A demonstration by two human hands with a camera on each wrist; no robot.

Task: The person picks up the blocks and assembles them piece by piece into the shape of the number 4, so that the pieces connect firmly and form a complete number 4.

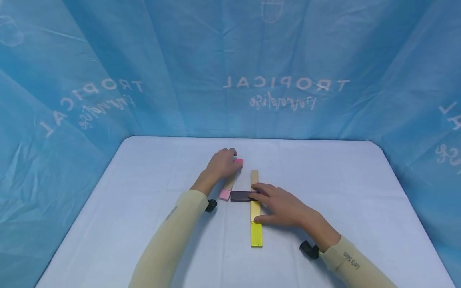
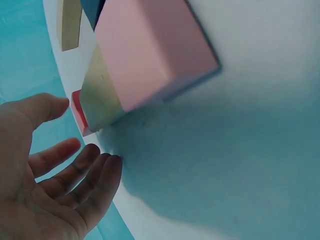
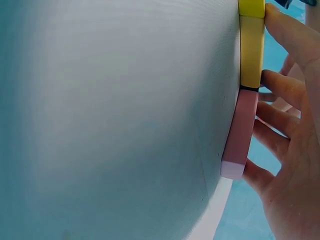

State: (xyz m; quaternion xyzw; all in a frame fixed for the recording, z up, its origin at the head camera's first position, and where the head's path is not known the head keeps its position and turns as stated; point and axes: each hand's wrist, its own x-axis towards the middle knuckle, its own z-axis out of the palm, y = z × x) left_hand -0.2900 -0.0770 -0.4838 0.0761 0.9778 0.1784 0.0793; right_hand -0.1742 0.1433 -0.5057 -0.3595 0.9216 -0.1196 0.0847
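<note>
Flat blocks form an H-like layout on the white table. Its left side slants: a light pink block (image 1: 225, 195) nearest, a wooden block (image 1: 229, 183) beyond, and a red-pink block (image 1: 239, 161) at the far end. My left hand (image 1: 222, 163) is at that far end, fingers spread and loosely bent around it; firm contact cannot be told. A dark block (image 1: 239, 196) bridges to the right column of a wooden block (image 1: 254, 177), a pale yellow block (image 1: 255, 210) and a bright yellow block (image 1: 256, 235). Spread fingers of my right hand (image 1: 284, 206) rest along this column.
The white table (image 1: 162, 160) has rounded far corners. Blue printed curtains (image 1: 288, 48) hang behind it and at both sides. Small black cameras sit under the left wrist (image 1: 211, 205) and right wrist (image 1: 309, 249).
</note>
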